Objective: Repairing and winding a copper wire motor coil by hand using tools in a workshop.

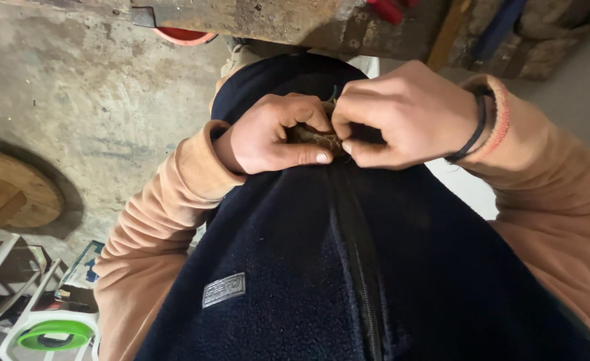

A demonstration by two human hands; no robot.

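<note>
Both hands pinched on a brown fibre tuft (316, 137), held against a dark fleece vest (295, 267): left hand (268, 137) and right hand (402, 113) each clenched (mid-twist, seemingly). Next needing a firm, steady pinch.

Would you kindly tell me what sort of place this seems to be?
Probably a rough workshop: a stained concrete floor, a worn wooden bench and a round wooden block surround the person.

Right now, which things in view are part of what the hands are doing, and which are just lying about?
In hand:
left hand
right hand
small brown fibrous bundle, pinched between both hands

Lying about:
round wooden piece
green ring on a white frame
red rim under the worn bench
</note>
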